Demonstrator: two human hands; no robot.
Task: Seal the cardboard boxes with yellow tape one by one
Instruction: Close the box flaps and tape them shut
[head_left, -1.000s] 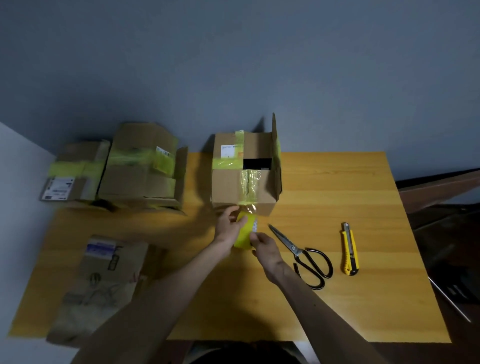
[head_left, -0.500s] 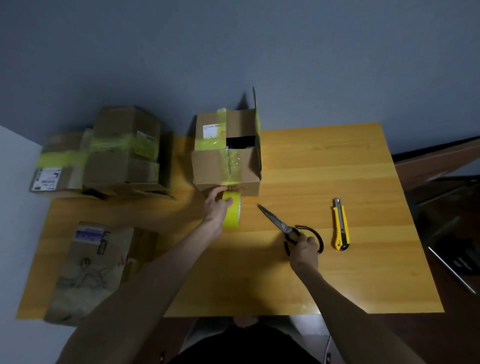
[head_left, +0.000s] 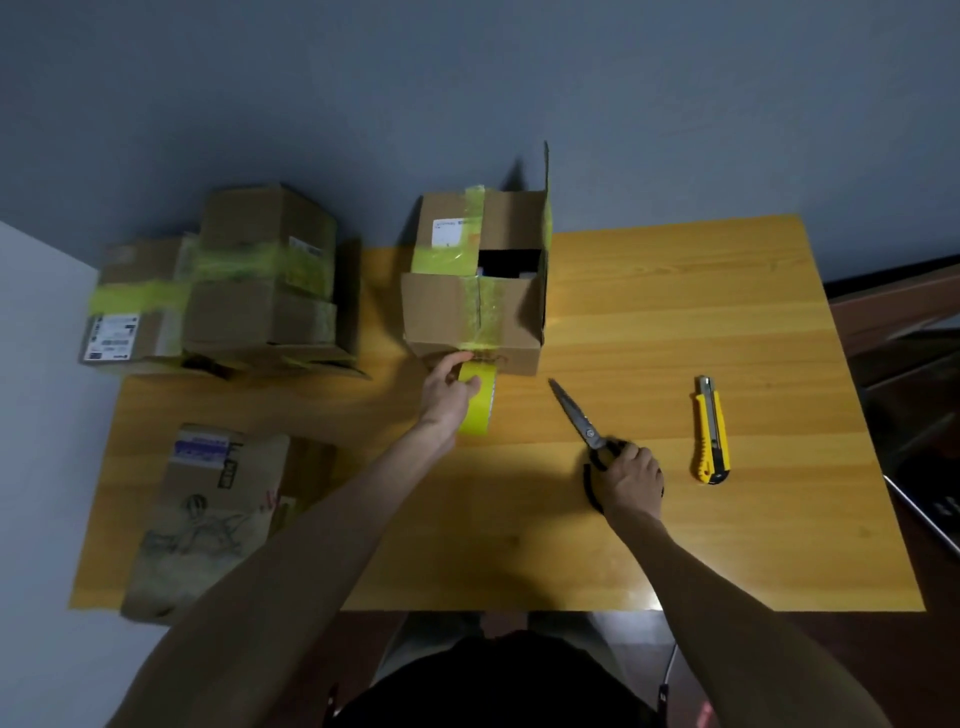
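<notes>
A cardboard box (head_left: 511, 306) stands at the back middle of the wooden table (head_left: 675, 322), one flap upright and a dark gap in its top. A yellow tape strip runs over its near flap and down the front. My left hand (head_left: 447, 397) grips the yellow tape roll (head_left: 477, 402) right below the box's front edge, with the strip still joined to the box. My right hand (head_left: 631, 478) holds the black handles of the scissors (head_left: 574, 413), whose blades lie on the table and point toward the box.
A yellow utility knife (head_left: 711, 431) lies right of the scissors. Two taped boxes (head_left: 218, 291) are stacked at the back left. A flat brown parcel (head_left: 208, 514) lies at the table's near left. A grey wall stands behind.
My right hand left the tape roll, moved right and took the scissors' handles. My left hand stays on the roll at the box's front. The camera view shifted.
</notes>
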